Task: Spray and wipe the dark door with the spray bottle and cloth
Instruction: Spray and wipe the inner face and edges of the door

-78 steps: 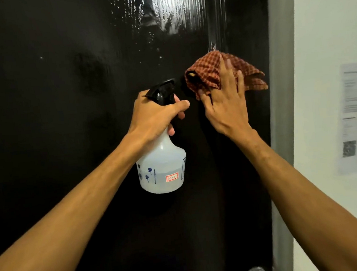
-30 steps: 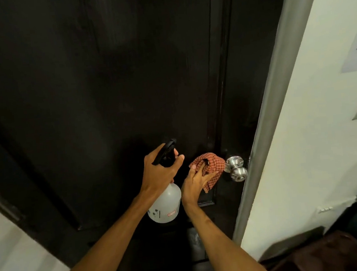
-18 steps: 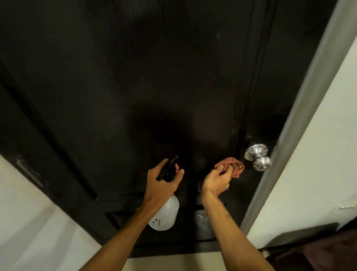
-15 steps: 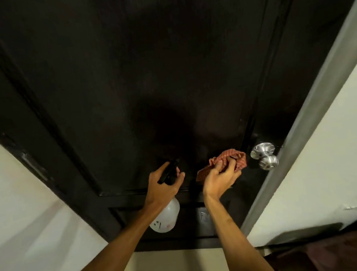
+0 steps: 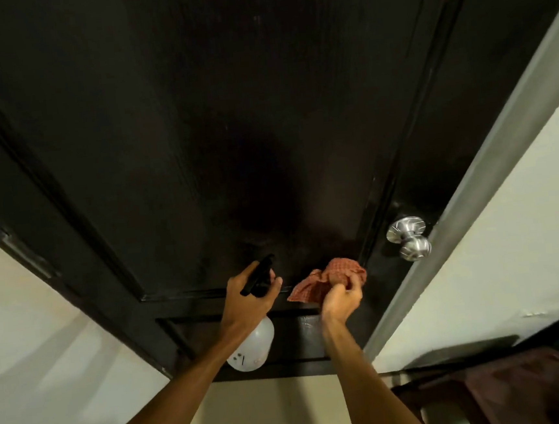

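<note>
Dark door (image 5: 230, 131) fills the view. Spray bottle (image 5: 253, 346) hangs from the left hand (image 5: 247, 302), fingers wrapped round its neck at the trigger, nozzle facing the panel, likely parked ready to spray. Right hand (image 5: 341, 299) has the cloth (image 5: 324, 279) bunched in curled fingers at the panel's lower edge, near the knob (image 5: 409, 237), probably to work the moulding.

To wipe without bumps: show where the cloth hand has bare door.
Free: the broad door panel above the cloth and spray bottle. Crowded: the knob to the cloth's right; the left hand with the bottle close on its left.
</note>
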Tool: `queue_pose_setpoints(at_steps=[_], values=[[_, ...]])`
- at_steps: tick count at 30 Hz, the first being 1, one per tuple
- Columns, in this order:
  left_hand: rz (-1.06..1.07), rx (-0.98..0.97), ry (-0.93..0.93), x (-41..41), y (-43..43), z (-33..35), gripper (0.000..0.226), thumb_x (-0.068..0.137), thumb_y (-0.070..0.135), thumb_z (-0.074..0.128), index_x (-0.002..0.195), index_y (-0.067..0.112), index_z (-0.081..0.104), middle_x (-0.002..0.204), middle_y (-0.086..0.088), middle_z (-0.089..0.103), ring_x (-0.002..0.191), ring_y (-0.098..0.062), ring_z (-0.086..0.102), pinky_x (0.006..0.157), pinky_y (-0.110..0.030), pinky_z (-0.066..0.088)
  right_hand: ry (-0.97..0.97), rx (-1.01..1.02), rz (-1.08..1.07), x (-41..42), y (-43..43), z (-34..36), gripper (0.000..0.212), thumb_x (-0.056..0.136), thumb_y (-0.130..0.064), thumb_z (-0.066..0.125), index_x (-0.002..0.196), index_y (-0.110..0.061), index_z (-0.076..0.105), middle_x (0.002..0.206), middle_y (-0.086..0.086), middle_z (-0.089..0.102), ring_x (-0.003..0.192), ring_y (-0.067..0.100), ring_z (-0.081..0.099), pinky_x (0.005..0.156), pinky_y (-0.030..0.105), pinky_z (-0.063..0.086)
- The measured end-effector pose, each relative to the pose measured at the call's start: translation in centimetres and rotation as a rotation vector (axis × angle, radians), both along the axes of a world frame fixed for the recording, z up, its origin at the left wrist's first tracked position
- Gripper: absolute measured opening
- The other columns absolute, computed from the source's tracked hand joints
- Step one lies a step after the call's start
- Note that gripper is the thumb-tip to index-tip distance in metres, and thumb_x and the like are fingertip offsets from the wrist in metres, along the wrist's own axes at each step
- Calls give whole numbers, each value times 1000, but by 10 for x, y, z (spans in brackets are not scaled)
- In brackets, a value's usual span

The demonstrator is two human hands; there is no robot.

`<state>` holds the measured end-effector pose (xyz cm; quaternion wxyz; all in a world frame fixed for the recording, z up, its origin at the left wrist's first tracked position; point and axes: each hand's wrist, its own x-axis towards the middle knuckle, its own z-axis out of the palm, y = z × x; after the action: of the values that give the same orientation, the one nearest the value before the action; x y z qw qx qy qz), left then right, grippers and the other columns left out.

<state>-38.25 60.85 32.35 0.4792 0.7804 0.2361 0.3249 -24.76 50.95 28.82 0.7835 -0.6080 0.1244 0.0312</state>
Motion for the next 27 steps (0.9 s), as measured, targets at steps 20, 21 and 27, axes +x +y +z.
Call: queue_pose_setpoints(at_steps=[20,21,27], values=[[-98,37,77,59,-64,-26,11,92,16,78,87,20,69,75,16,68,68,-4,69,66,-16,53,-61,-333,142,55,-56,-26,60,103,-4,43,160,-10,24,164,14,30,152,29,27,127,41,19],[-107,31,72,64,-67,-26,12,92,14,78,87,20,69,76,16,69,70,-6,70,68,-17,54,-92,-331,92,63,-59,-18,60,104,-8,42,160,-11,23,166,13,25,154,27,22,127,41,15],[-154,43,81,90,-85,-25,11,93,15,77,87,17,69,77,8,69,69,-7,70,63,-17,54,-230,-423,211,77,-76,-20,61,107,-9,42,162,-8,14,168,9,14,155,23,8,123,35,1]])
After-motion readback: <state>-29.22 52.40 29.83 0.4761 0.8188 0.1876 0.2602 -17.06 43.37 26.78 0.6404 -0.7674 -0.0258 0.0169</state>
